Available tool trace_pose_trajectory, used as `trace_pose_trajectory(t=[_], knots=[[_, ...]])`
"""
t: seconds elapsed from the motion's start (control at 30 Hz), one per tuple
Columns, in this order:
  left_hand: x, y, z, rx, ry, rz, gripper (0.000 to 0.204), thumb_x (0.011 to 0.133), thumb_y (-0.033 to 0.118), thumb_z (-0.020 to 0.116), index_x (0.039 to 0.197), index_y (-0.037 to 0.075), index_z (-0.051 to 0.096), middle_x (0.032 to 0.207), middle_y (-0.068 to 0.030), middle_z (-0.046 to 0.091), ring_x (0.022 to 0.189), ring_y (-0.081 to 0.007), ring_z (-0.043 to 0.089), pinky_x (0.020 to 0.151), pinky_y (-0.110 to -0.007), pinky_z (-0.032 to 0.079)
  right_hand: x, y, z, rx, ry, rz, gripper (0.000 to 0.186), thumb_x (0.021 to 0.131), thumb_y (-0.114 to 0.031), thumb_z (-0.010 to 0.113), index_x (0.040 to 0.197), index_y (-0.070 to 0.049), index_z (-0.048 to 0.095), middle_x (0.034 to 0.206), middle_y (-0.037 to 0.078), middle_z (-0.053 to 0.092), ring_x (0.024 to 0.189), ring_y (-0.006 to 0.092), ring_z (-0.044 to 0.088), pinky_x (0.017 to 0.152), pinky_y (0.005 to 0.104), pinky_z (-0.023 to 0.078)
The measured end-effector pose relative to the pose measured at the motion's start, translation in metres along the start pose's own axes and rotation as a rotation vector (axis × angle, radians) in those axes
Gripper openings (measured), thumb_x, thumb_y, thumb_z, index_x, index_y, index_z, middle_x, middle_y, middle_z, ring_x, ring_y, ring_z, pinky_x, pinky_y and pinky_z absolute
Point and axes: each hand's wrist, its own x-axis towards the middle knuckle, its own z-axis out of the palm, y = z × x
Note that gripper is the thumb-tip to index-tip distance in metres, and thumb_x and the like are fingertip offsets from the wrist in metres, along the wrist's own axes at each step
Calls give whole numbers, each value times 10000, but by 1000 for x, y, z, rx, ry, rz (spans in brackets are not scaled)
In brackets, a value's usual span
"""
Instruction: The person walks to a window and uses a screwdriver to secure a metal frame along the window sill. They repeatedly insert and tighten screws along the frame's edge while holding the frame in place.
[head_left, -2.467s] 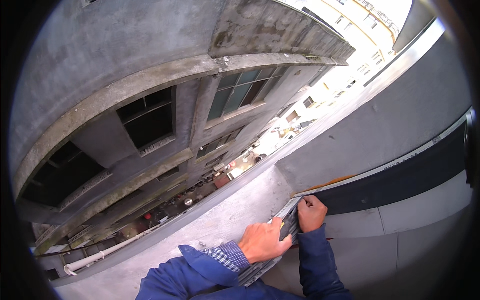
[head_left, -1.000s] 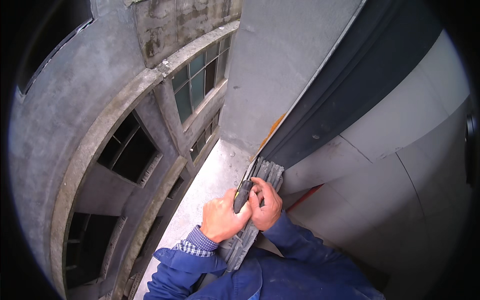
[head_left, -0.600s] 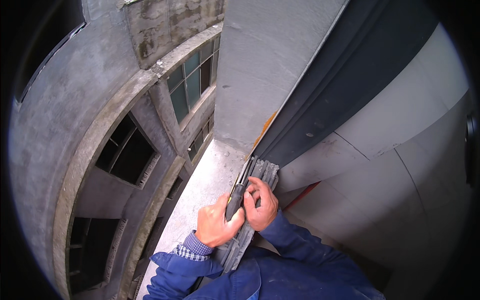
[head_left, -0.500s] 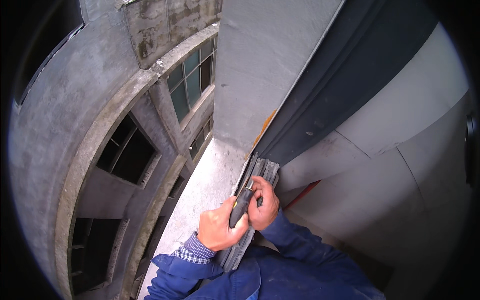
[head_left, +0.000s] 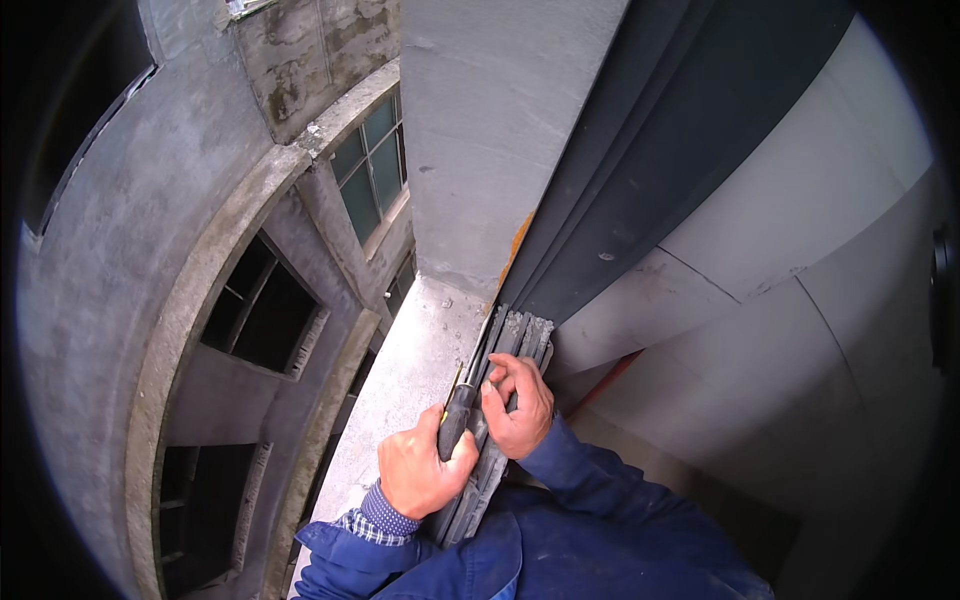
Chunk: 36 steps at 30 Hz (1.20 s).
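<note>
My left hand (head_left: 422, 470) is wrapped round the dark handle of a screwdriver (head_left: 456, 418), which has a yellow mark on it. Its thin metal shaft points away from me, along the outer side of a grey metal window track (head_left: 512, 335). Whether the tip touches anything is too small to tell. Just right of the handle, my right hand (head_left: 520, 415) rests over the track, fingers loosely bent and thumb apart from them. Nothing shows in its grasp. Grey crumbs and dust coat the far end of the track.
Left of the track runs a pale concrete ledge (head_left: 415, 345), with a drop beyond it towards a building with windows (head_left: 262, 300). A dark frame post (head_left: 640, 170) rises ahead, beside a grey wall pillar (head_left: 490, 130). White panels (head_left: 720, 310) and a red strip (head_left: 608, 380) lie right.
My left hand and the screwdriver have shifted left and slightly nearer, to the track's outer edge. My right hand has come away from the shaft, its fingers loosened.
</note>
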Motion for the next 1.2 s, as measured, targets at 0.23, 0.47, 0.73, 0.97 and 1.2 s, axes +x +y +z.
trace_pose_trajectory(t=[0.23, 0.47, 0.73, 0.97, 1.2], knots=[[39, 13, 20, 73, -27, -61, 320, 852, 265, 685, 1024, -3, 704, 696, -261, 663, 635, -444, 684, 597, -492, 552, 1, -1, 0, -1, 11, -24, 457, 833, 7, 696, 1279, -53, 610, 943, 81, 603, 615, 201, 549, 647, 361, 489], [31, -5, 27, -68, 3, -45, 329, 878, 259, 689, 1067, -11, 686, 696, -257, 669, 640, -429, 697, 592, -473, 552, 0, 1, 1, -11, 12, -22, 480, 824, 19, 695, 1290, -49, 600, 964, 86, 597, 618, 205, 549, 657, 365, 491], [31, -2, 28, -69, 8, -56, 345, 878, 259, 692, 1081, -19, 678, 698, -259, 674, 653, -432, 703, 602, -481, 558, 2, 0, 0, -14, 6, 13, 468, 838, 12, 695, 1294, -44, 604, 980, 94, 610, 634, 208, 573, 651, 366, 504], [29, -1, 26, -64, 23, -64, 388, 873, 262, 693, 1122, -35, 670, 687, -261, 676, 647, -437, 700, 622, -503, 566, 45, 7, -4, -301, -7, -15, 304, 909, -70, 646, 1205, -20, 686, 947, 169, 645, 736, 368, 677, 679, 450, 551], [26, -4, 28, -91, 46, -38, 412, 866, 261, 712, 1138, -45, 666, 712, -263, 687, 649, -435, 703, 620, -492, 567, 72, 9, -11, -723, -206, 28, 280, 960, -180, 616, 1168, -25, 720, 899, 183, 688, 781, 402, 695, 725, 487, 565]])
